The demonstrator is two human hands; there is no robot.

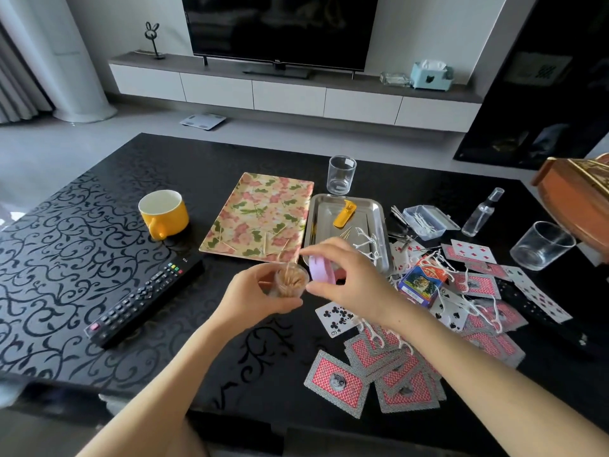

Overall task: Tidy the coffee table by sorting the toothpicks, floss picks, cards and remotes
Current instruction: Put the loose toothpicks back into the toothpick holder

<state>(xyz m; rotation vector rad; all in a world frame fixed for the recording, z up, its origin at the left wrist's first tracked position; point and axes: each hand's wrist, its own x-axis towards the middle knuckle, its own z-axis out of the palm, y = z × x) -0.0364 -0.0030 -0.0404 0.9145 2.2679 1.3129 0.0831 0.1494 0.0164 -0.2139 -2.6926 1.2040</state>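
Cupping the light, slick toothpick jar by its wall in my left hand, fingers curled, I pinch its lilac lid with my right hand.

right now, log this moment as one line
left hand: grips clear jar of wooden toothpicks | right hand: holds lilac plastic lid beside it | unsorted: loose toothpicks on floral rectangular tray, scattered red-backed cards
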